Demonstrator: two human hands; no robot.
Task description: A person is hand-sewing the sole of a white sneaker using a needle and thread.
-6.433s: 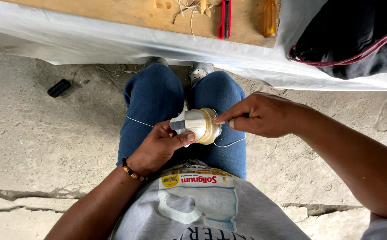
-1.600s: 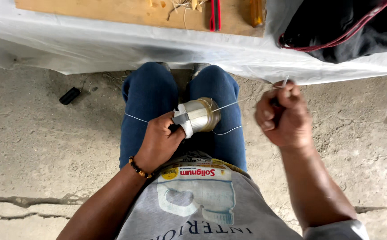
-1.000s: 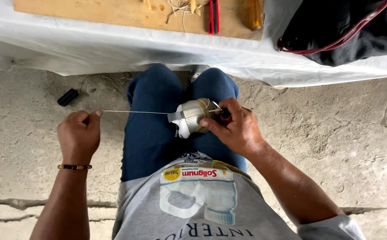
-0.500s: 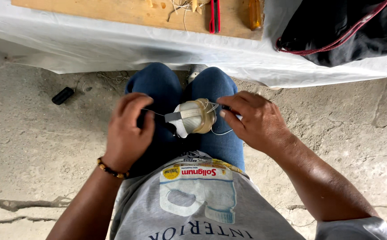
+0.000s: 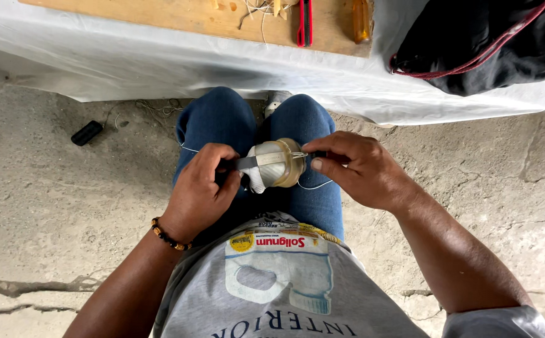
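A small round spool [image 5: 279, 164] wound with pale thread rests over my knees, which are in blue jeans. A flat grey metal blade [image 5: 255, 161] lies across it. My left hand [image 5: 202, 188] grips the blade's dark end on the spool's left side. At the spool's right rim, my right hand [image 5: 360, 169] pinches a thin thread [image 5: 313, 186], which loops below the spool. Another strand [image 5: 188, 149] trails left over my thigh.
A table with a white plastic cover [image 5: 160, 56] stands just ahead, topped by a wooden board [image 5: 191, 12] with a red-handled tool [image 5: 304, 22] and an amber-handled tool [image 5: 361, 19]. A black bag [image 5: 485, 44] sits at its right. A small black object [image 5: 87, 133] lies on the concrete floor.
My left hand, stretched out left with the thread a second ago, has come back to the spool and gripped the blade. My right hand stays at the spool's right side.
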